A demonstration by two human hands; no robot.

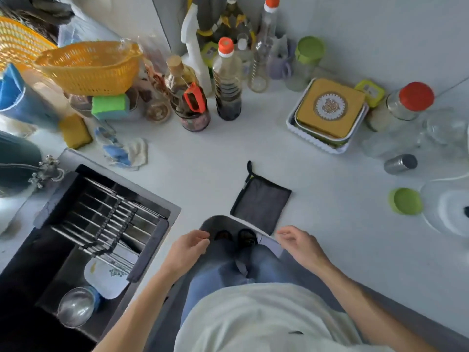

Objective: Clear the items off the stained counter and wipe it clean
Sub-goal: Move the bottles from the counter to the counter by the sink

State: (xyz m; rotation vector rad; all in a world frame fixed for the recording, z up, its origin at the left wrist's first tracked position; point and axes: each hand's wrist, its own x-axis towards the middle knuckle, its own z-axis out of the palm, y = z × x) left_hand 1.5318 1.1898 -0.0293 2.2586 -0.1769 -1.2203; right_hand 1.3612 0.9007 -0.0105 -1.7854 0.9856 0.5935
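Note:
A dark grey cloth (261,203) lies flat on the white counter (203,174), close to its front edge. My left hand (189,250) and my right hand (297,241) hover at the counter's edge, just short of the cloth, fingers loosely curled and holding nothing. Several sauce bottles (225,80) stand at the back of the counter. A gold tin (330,107) sits in a white tray (316,144) to the right. A green lid (405,200) and a small metal shaker (400,163) lie further right.
A black sink (83,224) with a metal rack, a plate and a glass bowl is on the left. Orange baskets (88,67), sponges (109,106) and a crumpled rag (125,153) sit behind it. Jars, one with a red lid (408,102), crowd the far right.

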